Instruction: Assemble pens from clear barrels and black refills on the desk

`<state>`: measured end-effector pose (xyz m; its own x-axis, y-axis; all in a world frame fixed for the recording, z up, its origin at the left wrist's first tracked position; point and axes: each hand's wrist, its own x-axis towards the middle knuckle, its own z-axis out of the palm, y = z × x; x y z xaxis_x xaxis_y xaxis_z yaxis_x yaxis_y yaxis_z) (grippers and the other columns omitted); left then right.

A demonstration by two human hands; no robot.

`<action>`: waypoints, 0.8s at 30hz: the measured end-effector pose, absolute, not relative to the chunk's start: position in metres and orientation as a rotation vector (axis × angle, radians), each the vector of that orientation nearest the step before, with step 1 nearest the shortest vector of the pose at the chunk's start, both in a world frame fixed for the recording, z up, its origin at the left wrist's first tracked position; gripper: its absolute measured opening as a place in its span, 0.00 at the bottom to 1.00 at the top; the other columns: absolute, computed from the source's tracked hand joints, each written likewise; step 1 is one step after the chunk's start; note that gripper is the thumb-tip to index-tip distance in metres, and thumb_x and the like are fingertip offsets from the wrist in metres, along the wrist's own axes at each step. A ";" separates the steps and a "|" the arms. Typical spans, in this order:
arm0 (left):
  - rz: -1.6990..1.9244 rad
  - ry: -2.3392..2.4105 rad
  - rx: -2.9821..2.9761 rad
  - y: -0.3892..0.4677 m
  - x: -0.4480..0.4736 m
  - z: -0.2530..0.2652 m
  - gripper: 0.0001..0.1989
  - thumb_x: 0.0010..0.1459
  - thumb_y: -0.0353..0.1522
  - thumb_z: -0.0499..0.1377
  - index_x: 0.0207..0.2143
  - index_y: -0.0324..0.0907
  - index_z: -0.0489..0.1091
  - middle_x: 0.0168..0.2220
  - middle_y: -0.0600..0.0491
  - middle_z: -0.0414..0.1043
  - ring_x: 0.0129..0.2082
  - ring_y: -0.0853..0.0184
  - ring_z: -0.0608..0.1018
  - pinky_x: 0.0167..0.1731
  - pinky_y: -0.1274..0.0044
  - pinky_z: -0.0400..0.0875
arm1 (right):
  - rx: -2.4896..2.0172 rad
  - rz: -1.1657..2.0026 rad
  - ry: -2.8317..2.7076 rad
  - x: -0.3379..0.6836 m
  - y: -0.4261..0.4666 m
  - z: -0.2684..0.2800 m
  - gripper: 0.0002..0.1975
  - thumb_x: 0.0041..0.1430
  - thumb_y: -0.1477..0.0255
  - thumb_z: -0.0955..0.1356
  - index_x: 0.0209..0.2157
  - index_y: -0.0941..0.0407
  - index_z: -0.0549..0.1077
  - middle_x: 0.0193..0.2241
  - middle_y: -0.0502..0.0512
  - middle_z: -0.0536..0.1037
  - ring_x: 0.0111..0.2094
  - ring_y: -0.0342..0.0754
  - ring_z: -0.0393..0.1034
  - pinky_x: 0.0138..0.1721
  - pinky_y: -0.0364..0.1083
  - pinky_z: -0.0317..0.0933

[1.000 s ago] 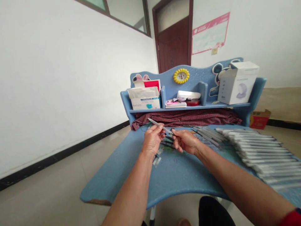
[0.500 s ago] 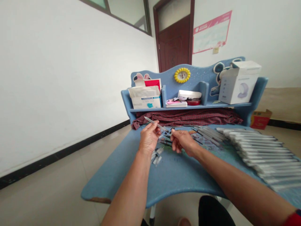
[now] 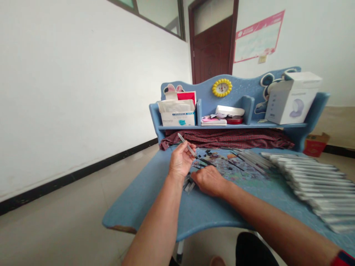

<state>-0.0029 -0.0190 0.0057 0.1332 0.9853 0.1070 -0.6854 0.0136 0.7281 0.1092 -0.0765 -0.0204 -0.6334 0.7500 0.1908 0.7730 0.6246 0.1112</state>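
Note:
My left hand (image 3: 181, 159) is closed round a clear-barrelled pen (image 3: 186, 145), which tilts up to the left above the desk. Just to the right and lower, my right hand (image 3: 209, 180) reaches down with bent fingers at a small heap of clear pen caps (image 3: 189, 184). Its fingertips are hidden, so I cannot see what they pinch. Behind the hands, small black pieces (image 3: 208, 152) and dark thin rods lie scattered over the desk. A loose group of clear pen barrels (image 3: 253, 160) lies further right.
A large stack of pens (image 3: 318, 188) covers the right side of the blue desk (image 3: 210, 218). At the back, a checked cloth (image 3: 235, 138) lies under a shelf with a mask box (image 3: 177, 118), a yellow flower clock (image 3: 222, 88) and a white box (image 3: 294, 99).
My right hand has moved down and left from the pen's lower end to the heap of caps. My left hand keeps the pen, now tilted more steeply. The view has shifted slightly left.

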 end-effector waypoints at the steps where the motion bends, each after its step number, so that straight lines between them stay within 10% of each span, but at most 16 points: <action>1: 1.389 0.511 0.762 -0.020 -0.002 0.006 0.08 0.47 0.33 0.61 0.25 0.38 0.67 0.23 0.54 0.72 0.21 0.72 0.73 0.23 0.80 0.65 | -1.299 -0.276 -2.712 0.109 -0.077 -0.019 0.14 0.58 0.77 0.58 0.34 0.61 0.73 0.30 0.66 0.79 0.32 0.54 0.74 0.30 0.46 0.61; 24: 1.311 0.568 0.996 -0.026 0.002 0.004 0.09 0.46 0.33 0.62 0.26 0.37 0.67 0.23 0.53 0.72 0.19 0.72 0.73 0.19 0.82 0.65 | -1.669 0.089 -2.569 0.136 -0.069 -0.001 0.16 0.48 0.74 0.63 0.40 0.60 0.74 0.35 0.65 0.78 0.36 0.57 0.73 0.34 0.48 0.63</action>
<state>0.0020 -0.0255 0.0036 0.2123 0.9600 0.1826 -0.5240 -0.0459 0.8505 0.1363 -0.0694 -0.0013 -0.4049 0.9138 0.0322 0.9094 0.4061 -0.0904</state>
